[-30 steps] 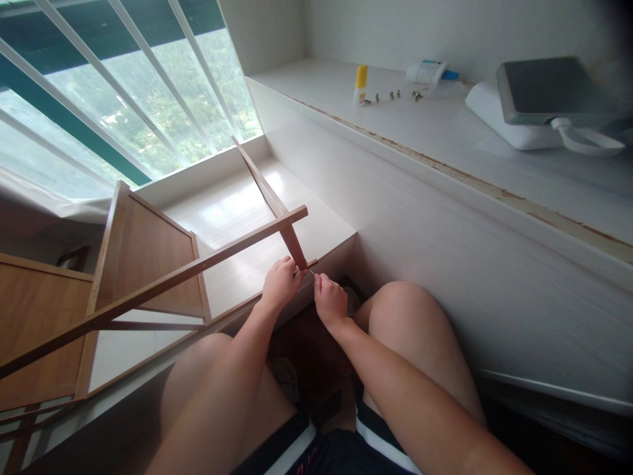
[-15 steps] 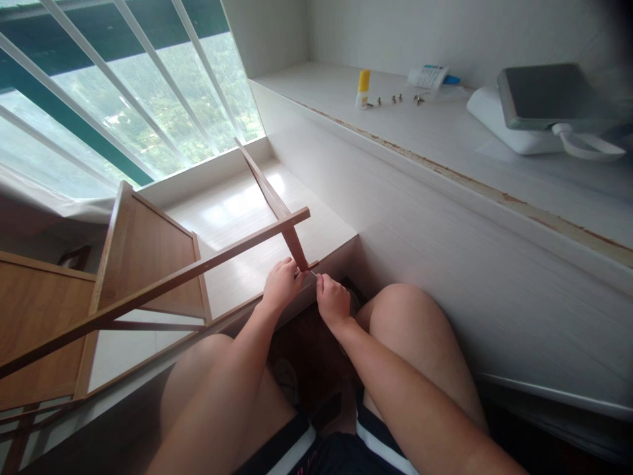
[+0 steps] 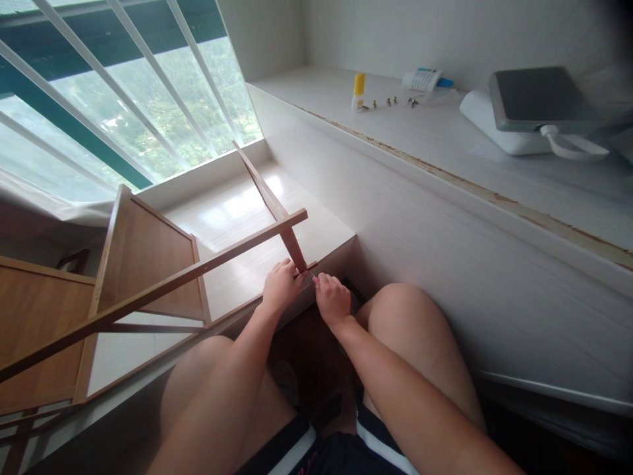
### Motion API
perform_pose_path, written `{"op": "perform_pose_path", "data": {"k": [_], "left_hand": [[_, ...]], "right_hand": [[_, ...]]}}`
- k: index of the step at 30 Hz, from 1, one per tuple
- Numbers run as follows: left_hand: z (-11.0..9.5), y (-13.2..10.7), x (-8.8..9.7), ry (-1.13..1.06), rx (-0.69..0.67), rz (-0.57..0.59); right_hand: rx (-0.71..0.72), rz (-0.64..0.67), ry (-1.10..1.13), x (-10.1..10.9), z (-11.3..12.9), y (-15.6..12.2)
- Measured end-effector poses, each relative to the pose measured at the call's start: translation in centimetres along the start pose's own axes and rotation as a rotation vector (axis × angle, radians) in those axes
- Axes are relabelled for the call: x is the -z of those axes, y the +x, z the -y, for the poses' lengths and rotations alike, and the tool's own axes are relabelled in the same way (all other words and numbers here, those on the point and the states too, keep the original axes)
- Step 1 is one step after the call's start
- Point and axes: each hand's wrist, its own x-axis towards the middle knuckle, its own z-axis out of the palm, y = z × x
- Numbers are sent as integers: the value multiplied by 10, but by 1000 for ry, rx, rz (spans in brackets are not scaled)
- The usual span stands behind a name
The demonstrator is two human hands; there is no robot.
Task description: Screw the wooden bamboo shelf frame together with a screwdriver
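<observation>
A wooden shelf frame (image 3: pixel 148 290) lies on its side across a white ledge (image 3: pixel 237 218). My left hand (image 3: pixel 279 285) is closed around the lower corner of the frame, where a short brown bar (image 3: pixel 291 241) meets the bottom rail. Just to its right, my right hand (image 3: pixel 332 300) is closed in a pinch on a thin metal tool (image 3: pixel 311 273) whose tip points at that corner. The two hands almost touch. My bare knees sit below them.
A higher white counter (image 3: pixel 445 138) runs along the right. On it stand a yellow-capped glue stick (image 3: pixel 358 91), several loose screws (image 3: pixel 393 101), a white tube (image 3: pixel 422 79) and a grey device on a white base (image 3: pixel 539 109). A barred window (image 3: pixel 123 99) fills the upper left.
My right hand has moved slightly left, closer to the frame corner and the left hand. The view has shifted a little; the frame stays put.
</observation>
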Motion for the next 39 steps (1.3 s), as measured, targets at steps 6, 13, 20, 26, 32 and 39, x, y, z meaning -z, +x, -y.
{"op": "perform_pose_path", "data": {"k": [6, 13, 20, 26, 32, 39], "left_hand": [[-1, -2, -3, 37, 12, -18], [0, -1, -2, 41, -8, -6], [-1, 0, -1, 53, 0, 19], [0, 0, -1, 45, 1, 9], [-1, -1, 0, 33, -10, 3], [1, 1, -1, 17, -13, 9]], "right_hand": [[-40, 56, 62, -3, 3, -4], [-207, 112, 280, -6, 6, -1], [-289, 44, 885, -14, 13, 2], [-587, 208, 1475, -12, 22, 5], [-776, 452, 1963, 4, 25, 6], [-802, 630, 2305, 14, 19, 7]]}}
